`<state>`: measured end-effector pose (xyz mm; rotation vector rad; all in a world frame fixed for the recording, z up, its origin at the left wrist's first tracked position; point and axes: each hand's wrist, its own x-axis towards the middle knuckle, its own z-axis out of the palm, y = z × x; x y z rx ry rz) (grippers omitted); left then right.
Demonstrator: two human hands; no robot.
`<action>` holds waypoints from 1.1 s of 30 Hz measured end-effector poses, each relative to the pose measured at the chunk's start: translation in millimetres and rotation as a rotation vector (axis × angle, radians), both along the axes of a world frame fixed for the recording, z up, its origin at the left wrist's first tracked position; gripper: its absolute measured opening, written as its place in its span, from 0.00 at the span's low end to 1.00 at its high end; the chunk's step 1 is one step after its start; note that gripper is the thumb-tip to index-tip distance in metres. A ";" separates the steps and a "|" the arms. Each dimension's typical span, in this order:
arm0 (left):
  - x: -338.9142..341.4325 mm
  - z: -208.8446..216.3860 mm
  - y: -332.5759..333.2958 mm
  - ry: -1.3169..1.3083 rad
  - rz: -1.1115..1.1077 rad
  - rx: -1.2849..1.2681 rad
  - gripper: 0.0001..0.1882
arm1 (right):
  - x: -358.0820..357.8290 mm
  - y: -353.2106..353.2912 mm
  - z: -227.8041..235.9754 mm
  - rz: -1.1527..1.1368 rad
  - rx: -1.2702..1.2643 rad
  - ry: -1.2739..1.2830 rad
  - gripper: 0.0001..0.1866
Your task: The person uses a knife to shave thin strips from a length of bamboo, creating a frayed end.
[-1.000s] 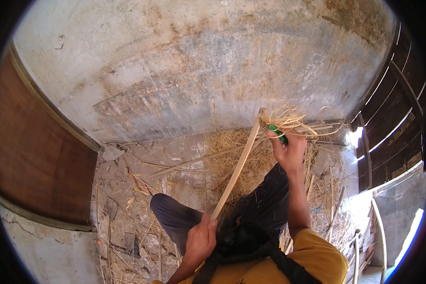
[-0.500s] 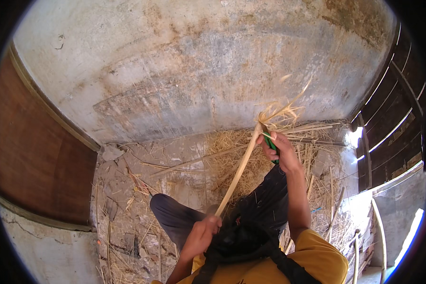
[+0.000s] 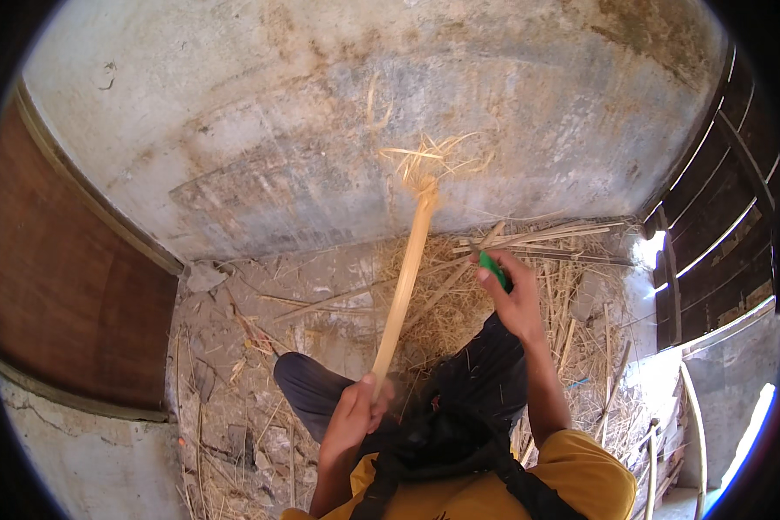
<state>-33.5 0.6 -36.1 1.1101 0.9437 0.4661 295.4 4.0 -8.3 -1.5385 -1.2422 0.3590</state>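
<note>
Green handle [image 3: 493, 269] in curled right hand [image 3: 517, 299]

Strip [image 3: 406, 286] left of knife [image 3: 494, 269]; shavings [image 3: 452, 322] on floor [image 3: 316, 270].

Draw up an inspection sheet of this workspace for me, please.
Surface: floor, dusty and littered.
Job's things: pale strip, tilted, curled shavings at its upper end; green tool, apart from the strip.
Clutter: straw-like heap and loose sticks near the wall.
Grips: left hand closed round the strip's lower end; right hand holding the tool.
Cables: nothing seen.
Surroundings: stained wall; brown panel left, dark slatted panel right.
</note>
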 end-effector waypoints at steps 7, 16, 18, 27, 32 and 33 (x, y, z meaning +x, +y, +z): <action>11.2 7.4 2.6 -0.006 -0.027 0.007 0.33 | -43.0 -9.3 8.1 0.263 0.093 -0.198 0.18; 18.9 18.3 3.5 0.109 -0.008 0.249 0.25 | -60.0 -14.0 -1.9 0.242 0.201 -0.388 0.16; 21.2 21.2 4.6 0.128 -0.028 0.337 0.24 | -62.8 -18.3 3.7 0.270 0.191 -0.421 0.17; 32.3 34.0 6.0 0.081 -0.016 0.435 0.20 | -75.0 -24.6 -5.0 0.268 0.250 -0.439 0.19; 35.7 37.3 6.6 0.062 0.008 0.436 0.19 | -77.3 -27.3 1.1 0.224 0.270 -0.460 0.18; 36.3 39.5 6.2 0.072 0.007 0.437 0.19 | -77.3 -27.3 1.7 0.208 0.277 -0.459 0.18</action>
